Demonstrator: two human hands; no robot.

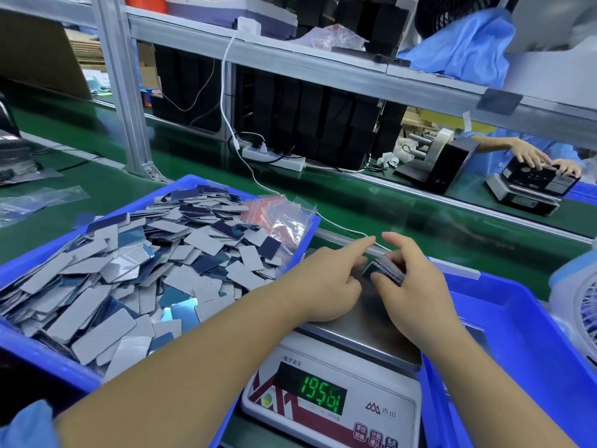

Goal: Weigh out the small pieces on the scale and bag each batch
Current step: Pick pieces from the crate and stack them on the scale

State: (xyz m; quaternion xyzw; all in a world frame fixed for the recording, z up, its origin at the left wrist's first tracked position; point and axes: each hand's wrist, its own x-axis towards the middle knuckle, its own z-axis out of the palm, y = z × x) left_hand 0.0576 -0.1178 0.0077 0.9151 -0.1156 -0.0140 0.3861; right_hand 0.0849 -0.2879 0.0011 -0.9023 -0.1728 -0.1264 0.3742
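Both hands work over the steel pan of the scale (361, 321), which sits near the middle of the green tabletop (403, 215) between two blue bins. The right hand (410, 286) pinches a small stack of dark pieces (384, 270) edge-on, thumb on the near side and curled fingers (399, 245) over the far side, holding it at the far end of the pan; whether the stack touches the pan cannot be told. The left hand (326, 279) lies just left of the stack, its index finger stretched out past the stack's far edge and the other fingers loosely curled, with the heel low over the pan. The scale's green display (323, 397) is lit.

The left blue bin (48, 360) is heaped with loose grey and blue pieces (145, 270). Small clear bags (284, 218) with red print lie at its far right corner. The right blue bin (523, 350) stands just right of the scale.
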